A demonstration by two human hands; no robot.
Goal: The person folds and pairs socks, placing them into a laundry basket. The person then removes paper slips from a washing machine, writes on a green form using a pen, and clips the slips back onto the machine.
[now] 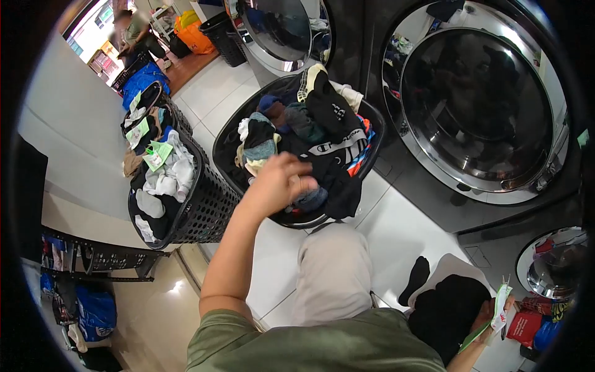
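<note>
My left hand [279, 183] hovers over the near side of a black laundry basket [219, 152] on the floor. Its fingers are loosely bent and apart, with nothing visible between them. Heaped in the basket are mixed clothes, among them a black garment with a white lettered band [338, 149] and rolled dark socks [304, 124]. At the lower right, my right hand [482, 317] grips a green and white paper slip [501, 307]. A black cloth [449, 304] lies over my right leg, beside that hand.
Front-loading machines line the right, one with a large round door [477, 105]. Filled perforated baskets [207, 204] bearing green slips [158, 155] stand left. Bags, including a red one [524, 327], sit lower right. Another person [133, 34] is in the far background.
</note>
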